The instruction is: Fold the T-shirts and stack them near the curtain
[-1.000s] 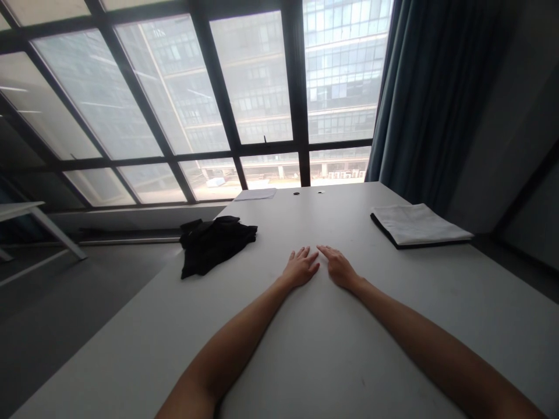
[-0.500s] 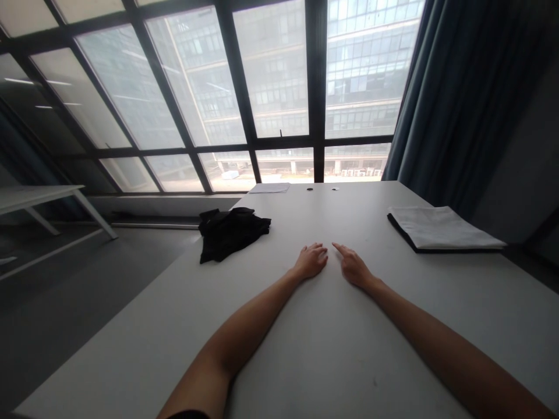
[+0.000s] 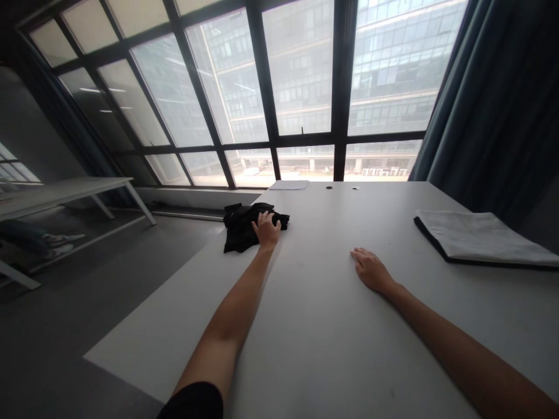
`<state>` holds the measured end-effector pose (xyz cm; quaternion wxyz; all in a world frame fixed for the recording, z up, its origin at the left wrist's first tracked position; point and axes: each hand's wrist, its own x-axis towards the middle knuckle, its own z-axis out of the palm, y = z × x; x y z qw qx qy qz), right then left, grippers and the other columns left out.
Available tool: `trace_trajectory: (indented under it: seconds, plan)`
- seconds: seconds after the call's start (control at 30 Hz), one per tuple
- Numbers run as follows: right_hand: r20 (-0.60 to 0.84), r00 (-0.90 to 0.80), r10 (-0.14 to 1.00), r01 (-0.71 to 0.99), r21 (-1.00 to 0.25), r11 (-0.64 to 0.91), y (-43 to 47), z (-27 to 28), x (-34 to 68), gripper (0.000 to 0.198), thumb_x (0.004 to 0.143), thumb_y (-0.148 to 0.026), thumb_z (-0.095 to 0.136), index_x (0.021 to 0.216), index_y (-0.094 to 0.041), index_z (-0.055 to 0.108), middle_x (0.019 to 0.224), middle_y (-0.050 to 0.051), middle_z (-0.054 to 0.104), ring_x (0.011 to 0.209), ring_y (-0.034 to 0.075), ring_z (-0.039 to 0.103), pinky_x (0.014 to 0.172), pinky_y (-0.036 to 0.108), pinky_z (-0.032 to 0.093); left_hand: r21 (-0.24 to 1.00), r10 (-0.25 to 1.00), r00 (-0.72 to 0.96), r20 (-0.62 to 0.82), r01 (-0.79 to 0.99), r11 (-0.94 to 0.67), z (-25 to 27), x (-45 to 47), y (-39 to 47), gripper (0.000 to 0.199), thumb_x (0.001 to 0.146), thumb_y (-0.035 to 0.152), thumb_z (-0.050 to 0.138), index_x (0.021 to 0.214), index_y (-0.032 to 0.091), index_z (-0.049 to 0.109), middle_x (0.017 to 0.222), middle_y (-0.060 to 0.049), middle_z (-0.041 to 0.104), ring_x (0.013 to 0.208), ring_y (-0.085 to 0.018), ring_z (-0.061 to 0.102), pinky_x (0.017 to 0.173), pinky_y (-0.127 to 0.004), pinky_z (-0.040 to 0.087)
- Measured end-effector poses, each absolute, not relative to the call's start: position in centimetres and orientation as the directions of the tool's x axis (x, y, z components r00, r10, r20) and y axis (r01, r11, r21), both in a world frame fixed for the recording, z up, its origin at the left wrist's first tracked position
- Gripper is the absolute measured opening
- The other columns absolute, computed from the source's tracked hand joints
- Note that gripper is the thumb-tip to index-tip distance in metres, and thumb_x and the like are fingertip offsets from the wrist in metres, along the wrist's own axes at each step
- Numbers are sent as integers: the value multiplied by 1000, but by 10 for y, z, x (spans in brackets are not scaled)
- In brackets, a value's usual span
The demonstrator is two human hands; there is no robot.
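My left hand [image 3: 266,230] reaches out to a crumpled black cloth [image 3: 239,231], which looks like a garment, at the left edge of the white table [image 3: 314,326]. Its fingers are spread over the right part of the cloth; whether they press on it I cannot tell. My right hand [image 3: 371,270] rests palm down on the tabletop, right of the middle, with fingers stretched out and nothing in them. To its right lies a folded white cloth [image 3: 489,235] with a black layer beneath.
White sheets [image 3: 289,185] lie at the table's far edge, near a small black disc [image 3: 329,187] and a small pale piece [image 3: 356,188]. A second white table [image 3: 78,189] stands at the left, a person's legs [image 3: 39,238] under it. A blue curtain [image 3: 471,116] hangs at the right.
My left hand has moved left and forward from the table's middle to the black cloth. My right hand stays near the middle, its fingers now lower. The view has turned left.
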<state>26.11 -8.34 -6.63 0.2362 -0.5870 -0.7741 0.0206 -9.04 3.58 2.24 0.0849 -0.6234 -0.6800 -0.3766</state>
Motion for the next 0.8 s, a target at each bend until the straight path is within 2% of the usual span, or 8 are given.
trace_trajectory:
  seconds: [0.17,0.4,0.63,0.8]
  plan:
    - [354,-207,912,906,-283,315,-83,-66,262,46,91,-12,47,133,-8,66,145,20,58,139,31,51,119,45,35,373,711,-379,592,911,175,14,-147,39,47,96,41,61,137,19,59,157,-15,46,152,-33,28,122,-65,13]
    - [354,-191,916,911,-283,299,-85,-64,262,46,91,-13,48,132,-10,67,145,18,59,138,30,51,119,44,36,398,738,-479,474,865,306,-7,-169,43,64,94,52,60,148,19,51,160,-19,40,154,-36,23,120,-67,17]
    - [348,-191,918,914,-279,296,-85,-63,261,45,91,-13,48,132,-11,67,145,18,59,138,29,52,119,44,35,410,776,-494,393,849,333,-12,-169,46,63,95,48,59,151,23,48,159,-18,42,153,-36,25,120,-67,15]
    - [351,-199,915,912,-275,304,-84,-65,262,45,91,-14,47,132,-11,67,145,17,59,138,29,52,119,43,35,404,803,-483,349,851,336,-17,-170,49,52,97,32,54,149,27,52,154,-16,50,149,-34,35,120,-67,14]
